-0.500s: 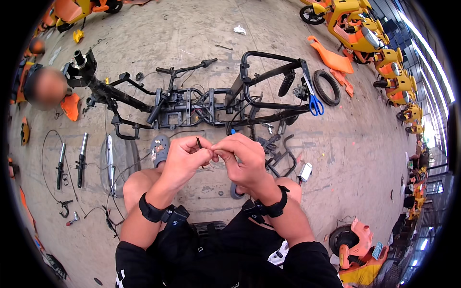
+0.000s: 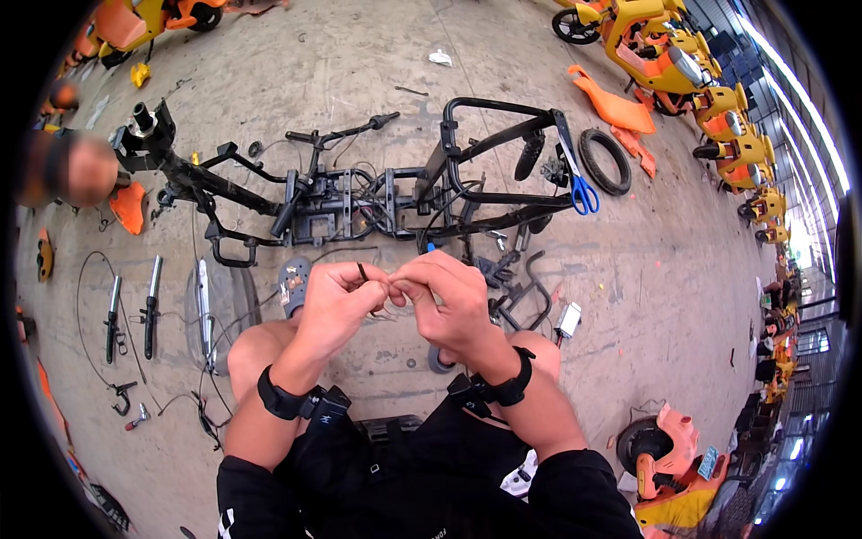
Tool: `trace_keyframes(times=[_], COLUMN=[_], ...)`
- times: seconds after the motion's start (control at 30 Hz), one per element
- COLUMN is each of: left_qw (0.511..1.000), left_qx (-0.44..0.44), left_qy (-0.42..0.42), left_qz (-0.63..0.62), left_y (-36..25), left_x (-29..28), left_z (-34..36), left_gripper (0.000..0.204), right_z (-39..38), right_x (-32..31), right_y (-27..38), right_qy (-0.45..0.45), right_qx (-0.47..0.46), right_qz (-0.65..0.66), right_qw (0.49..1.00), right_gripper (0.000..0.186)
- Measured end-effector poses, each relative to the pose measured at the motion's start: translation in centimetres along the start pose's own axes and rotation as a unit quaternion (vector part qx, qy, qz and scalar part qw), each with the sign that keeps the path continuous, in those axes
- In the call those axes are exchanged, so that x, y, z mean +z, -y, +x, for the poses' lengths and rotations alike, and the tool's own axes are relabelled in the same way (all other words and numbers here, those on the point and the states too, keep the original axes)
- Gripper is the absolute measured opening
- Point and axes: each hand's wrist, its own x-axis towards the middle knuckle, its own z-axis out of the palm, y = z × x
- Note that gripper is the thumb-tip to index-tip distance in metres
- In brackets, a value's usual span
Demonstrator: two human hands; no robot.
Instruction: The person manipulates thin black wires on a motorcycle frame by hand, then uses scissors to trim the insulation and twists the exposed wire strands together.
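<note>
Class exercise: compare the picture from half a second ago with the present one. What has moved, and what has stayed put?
Almost nothing has moved. The left hand and right hand stay together above the knees, fingertips pinching a small dark piece between them. The black scooter frame, blue-handled scissors and loose tyre lie as before.

My left hand (image 2: 337,301) and right hand (image 2: 449,301) pinch a small dark wire (image 2: 362,270) together above the stripped black scooter frame (image 2: 359,198) on the floor (image 2: 700,296).
</note>
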Motion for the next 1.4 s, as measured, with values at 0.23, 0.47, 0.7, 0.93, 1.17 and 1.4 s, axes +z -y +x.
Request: trace_keyframes(times=[0.23,0.47,0.7,0.93,1.17,1.4], left_qw=[1.000,1.000,0.998,1.000,0.999,1.000], left_qx=[-0.004,-0.001,-0.050,-0.024,-0.015,0.000], left_qy=[-0.008,0.003,0.035,-0.012,-0.034,-0.009], left_qz=[-0.002,-0.003,-0.028,0.007,0.024,-0.001], left_y=[-0.16,-0.66,-0.67,-0.30,-0.70,-0.13], left_x=[0.11,0.54,0.08,0.20,0.74,0.16], left_z=[-0.05,-0.22,0.08,-0.04,-0.19,-0.19], left_gripper=[0.016,0.014,0.013,0.017,0.019,0.019], right_z=[0.23,0.17,-0.31,-0.17,-0.31,0.02], right_x=[-0.14,-0.32,0.10,0.39,0.32,-0.01], right_y=[0.17,0.09,0.07,0.16,0.07,0.16], right_qy=[-0.007,0.004,-0.003,0.000,0.008,0.004], right_qx=[0.011,0.018,-0.008,0.003,-0.003,0.022], right_qz=[0.011,0.010,-0.003,-0.011,-0.004,0.011], right_qw=[1.000,1.000,1.000,1.000,1.000,1.000], right_gripper=[0.017,0.015,0.018,0.019,0.021,0.017])
